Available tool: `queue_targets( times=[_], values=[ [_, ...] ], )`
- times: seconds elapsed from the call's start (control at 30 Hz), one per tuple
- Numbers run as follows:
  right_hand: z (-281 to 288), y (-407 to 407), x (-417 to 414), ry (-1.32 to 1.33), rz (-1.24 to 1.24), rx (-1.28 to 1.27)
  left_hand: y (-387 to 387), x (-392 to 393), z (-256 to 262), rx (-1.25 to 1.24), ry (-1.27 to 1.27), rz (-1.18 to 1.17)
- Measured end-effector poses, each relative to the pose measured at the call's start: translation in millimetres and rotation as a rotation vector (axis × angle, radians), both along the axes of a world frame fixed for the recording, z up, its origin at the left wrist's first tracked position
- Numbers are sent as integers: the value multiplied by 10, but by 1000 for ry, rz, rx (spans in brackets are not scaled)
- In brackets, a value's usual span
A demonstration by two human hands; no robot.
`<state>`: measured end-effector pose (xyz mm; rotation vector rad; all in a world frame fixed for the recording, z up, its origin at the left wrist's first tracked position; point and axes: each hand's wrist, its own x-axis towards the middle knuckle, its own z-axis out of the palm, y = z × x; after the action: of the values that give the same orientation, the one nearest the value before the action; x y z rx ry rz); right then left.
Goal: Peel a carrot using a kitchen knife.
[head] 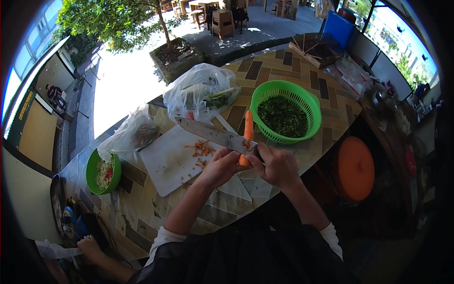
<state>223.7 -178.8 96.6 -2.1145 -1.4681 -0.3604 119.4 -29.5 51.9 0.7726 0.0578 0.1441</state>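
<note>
My left hand (224,162) grips the lower end of a carrot (249,124), whose tip points away from me. In my right hand (278,164) is the handle of a large kitchen knife (212,135). Its broad blade lies across the carrot and points to the far left, with peel scraps on the metal by the carrot. Below and left of the blade, a white cutting board (166,163) lies on the table and bears a small heap of orange carrot peelings (203,148). The fingers of both hands nearly meet at the carrot's near end.
A green colander (314,103) of chopped greens stands beyond my right hand. Plastic bags (198,88) of vegetables lie behind the board; a green bowl (118,174) with chopped food stands left. Another person's hand (90,246) holds paper at lower left. An orange round lid (354,168) is at right.
</note>
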Motion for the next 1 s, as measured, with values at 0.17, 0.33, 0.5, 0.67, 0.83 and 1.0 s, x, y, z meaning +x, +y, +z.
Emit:
queue_targets(
  times=[0.17, 0.33, 0.5, 0.67, 0.83, 1.0],
  values=[
    [54, 98, 27, 55, -10, -62, 99, 53, 10, 22, 12, 11],
    [8, 249, 79, 41, -9, 10, 219, 107, -42, 31, -60, -14],
    [3, 340, 242, 206, -20, 35, 214, 101, 26, 108, 31, -49],
    [24, 318, 136, 483, 30, 59, 368, 202, -13, 34, -26, 10],
    [-1, 334, 181, 409, 77, -21, 414, 233, -11, 72, -16, -8],
    [-33, 328, 199, 354, 107, -48, 418, 236, -82, 36, 29, -5]
  ],
)
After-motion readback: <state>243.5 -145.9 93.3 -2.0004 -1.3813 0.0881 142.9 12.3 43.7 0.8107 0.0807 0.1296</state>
